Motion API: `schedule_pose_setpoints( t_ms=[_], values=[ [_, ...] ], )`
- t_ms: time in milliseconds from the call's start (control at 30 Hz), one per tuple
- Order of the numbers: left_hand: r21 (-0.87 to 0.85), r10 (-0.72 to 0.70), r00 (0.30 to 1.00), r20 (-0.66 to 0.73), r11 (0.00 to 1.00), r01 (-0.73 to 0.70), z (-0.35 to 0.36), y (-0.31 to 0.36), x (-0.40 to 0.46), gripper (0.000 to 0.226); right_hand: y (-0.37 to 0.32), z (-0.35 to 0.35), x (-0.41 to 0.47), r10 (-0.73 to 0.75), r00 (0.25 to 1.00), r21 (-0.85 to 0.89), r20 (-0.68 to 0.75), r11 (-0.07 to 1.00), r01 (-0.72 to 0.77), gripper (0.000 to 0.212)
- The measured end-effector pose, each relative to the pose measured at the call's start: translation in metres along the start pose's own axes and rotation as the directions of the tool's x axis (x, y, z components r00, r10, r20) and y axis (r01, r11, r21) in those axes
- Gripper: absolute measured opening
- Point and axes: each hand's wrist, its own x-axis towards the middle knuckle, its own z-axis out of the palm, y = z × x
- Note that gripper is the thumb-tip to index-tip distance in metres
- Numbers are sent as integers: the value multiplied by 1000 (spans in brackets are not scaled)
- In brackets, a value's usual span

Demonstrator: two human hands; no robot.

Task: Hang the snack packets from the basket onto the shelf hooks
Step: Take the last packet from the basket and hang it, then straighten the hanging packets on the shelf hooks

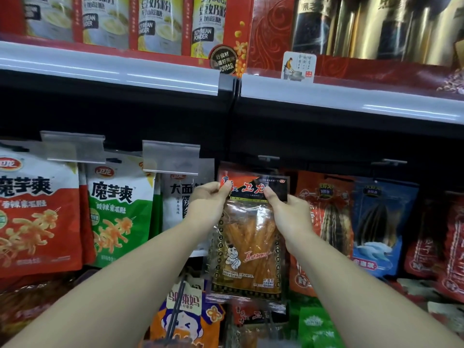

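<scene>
Both hands pinch one packet [247, 237] by its top corners: left hand [207, 200] closed on the left corner, right hand [288, 209] closed on the right. Packet hangs upright before the shelf [351, 101], its top just below a hook [268, 158]. Hung packets flank it.

Retail shop, snack aisle. Stocked shelf [110, 71] up top with clear price-strip rail along its edge, rows of soybean powder packs [160, 23] and red gift boxes [351, 28] on it. Below, hooks [268, 158] with clear plastic tag holders [170, 156], carrying many identical branded snack bags [120, 212] and sunflower seed packs [381, 227], packed side by side. A small printed shelf label [298, 66] is clipped to the rail.
</scene>
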Motion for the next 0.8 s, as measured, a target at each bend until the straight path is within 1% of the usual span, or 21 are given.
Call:
schedule_pose_setpoints(
  t_ms=[67, 100, 167, 233, 267, 333, 400, 433, 500, 533, 567, 633, 700, 733, 800],
  values=[
    [-26, -10, 1000, 10, 1000, 10, 0, -3, -1, 51, 4, 0, 0, -27, 1000, -9, -7, 1000, 27, 37],
    [-29, -12, 1000, 5, 999, 12, -1, -3, -3, 50, 6, -1, 0, -43, 999, -4, -13, 999, 43, 31],
    [-20, 1, 1000, -26, 1000, -2, -3, -2, -8, 36, 11, -2, -2, -80, 996, -11, -28, 997, 80, 20],
    [-16, 29, 998, -55, 999, -30, -7, -1, -14, 18, 16, -1, -5, -131, 991, -53, -31, 990, 129, 18],
    [1, 50, 996, -71, 999, -50, -11, 1, -19, 11, 17, -1, -8, -160, 986, -98, -39, 983, 156, 22],
    [94, 117, 988, -99, 990, -108, -19, 2, -27, 5, 17, 0, -15, -227, 971, -196, -70, 958, 209, 46],
    [183, 155, 982, -108, 974, -134, -30, 3, -36, 11, 18, 1, -21, -327, 939, -299, -107, 911, 283, 69],
    [211, 159, 981, -114, 968, -132, -37, 2, -40, 15, 18, 2, -25, -399, 910, -374, -111, 865, 334, 77],
    [233, 159, 978, -137, 964, -124, -55, 1, -49, 18, 18, 10, -36, -567, 822, -558, -44, 697, 451, 83],
    [249, 163, 976, -145, 961, -124, -65, 1, -54, 17, 18, 17, -44, -632, 775, -623, 11, 603, 499, 84],
    [272, 171, 974, -147, 954, -126, -76, 0, -58, 18, 17, 24, -53, -669, 741, -655, 58, 535, 534, 86],
    [299, 186, 969, -164, 945, -131, -102, -2, -67, 19, 12, 42, -72, -680, 720, -677, 139, 465, 570, 86],
    [303, 187, 963, -196, 945, -122, -133, -5, -76, 15, 6, 62, -93, -650, 718, -695, 247, 398, 599, 77],
    [310, 185, 960, -208, 944, -115, -151, -8, -80, 12, 2, 74, -102, -624, 722, -691, 300, 380, 615, 70],
    [346, 182, 956, -231, 933, -94, -191, -13, -86, 11, -7, 102, -122, -549, 742, -651, 385, 408, 640, 59]
  ],
)
